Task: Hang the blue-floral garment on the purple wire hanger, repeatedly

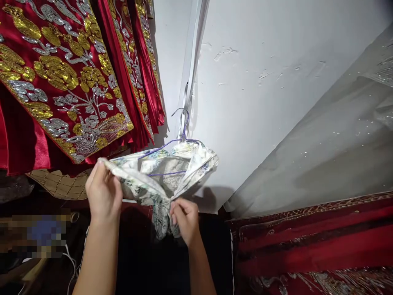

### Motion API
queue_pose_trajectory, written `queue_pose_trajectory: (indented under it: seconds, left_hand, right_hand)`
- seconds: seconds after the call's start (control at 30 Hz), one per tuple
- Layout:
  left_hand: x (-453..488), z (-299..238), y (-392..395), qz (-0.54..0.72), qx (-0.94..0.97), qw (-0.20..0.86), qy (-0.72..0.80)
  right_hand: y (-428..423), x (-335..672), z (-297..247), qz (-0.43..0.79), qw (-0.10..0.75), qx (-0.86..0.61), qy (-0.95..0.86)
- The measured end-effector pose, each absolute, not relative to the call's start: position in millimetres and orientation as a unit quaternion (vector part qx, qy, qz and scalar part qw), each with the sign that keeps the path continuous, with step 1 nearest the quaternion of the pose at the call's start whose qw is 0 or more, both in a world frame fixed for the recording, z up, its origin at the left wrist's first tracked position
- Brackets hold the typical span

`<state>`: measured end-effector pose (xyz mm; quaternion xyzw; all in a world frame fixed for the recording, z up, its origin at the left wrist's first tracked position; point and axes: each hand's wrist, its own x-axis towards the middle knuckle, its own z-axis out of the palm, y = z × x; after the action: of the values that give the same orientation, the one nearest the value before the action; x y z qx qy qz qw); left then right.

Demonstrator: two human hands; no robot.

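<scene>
A white floral dress point(144, 180) with green and blue print hangs on a thin purple hanger point(184, 130). The hanger's hook lies against a white strip by the wall corner. My left hand point(103, 186) is closed on the dress's shoulder edge and holds it out to the left. At the front, where the two sides of the neckline meet, my right hand point(185, 217) pinches the fabric. The hanger's lower bar shows through the open neck. Below, the gathered lower part of the dress falls into shadow.
Red garments with gold and silver embroidery point(76, 78) hang at upper left. A white wall point(245, 82) stands ahead. Pale sheer sparkly fabric point(322, 155) hangs at right, above red beaded fabric point(307, 246). A white cable point(71, 262) is at lower left, beside a blurred patch.
</scene>
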<state>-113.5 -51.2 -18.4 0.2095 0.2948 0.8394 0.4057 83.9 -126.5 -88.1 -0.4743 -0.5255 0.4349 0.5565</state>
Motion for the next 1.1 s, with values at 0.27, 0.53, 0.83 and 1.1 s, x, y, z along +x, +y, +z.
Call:
queue_pose_trajectory:
  seconds: [0.27, 0.53, 0.83, 1.1]
  left_hand:
    - [-115, -110, -44, 0.699, 0.170, 0.590, 0.367]
    - [-122, -140, -57, 0.435, 0.594, 0.466, 0.490]
    - [-69, -60, -106, 0.494, 0.593, 0.551, 0.316]
    - [-31, -41, -129, 0.350, 0.757, 0.468, 0.293]
  right_hand:
    - [-142, 80, -83, 0.530, 0.454, -0.467, -0.544]
    - [-143, 103, -99, 0.535, 0.334, -0.521, -0.575]
    - [-130, 112, -103, 0.351, 0.536, -0.572, -0.513]
    - [-139, 124, -113, 0.660, 0.515, -0.457, -0.300]
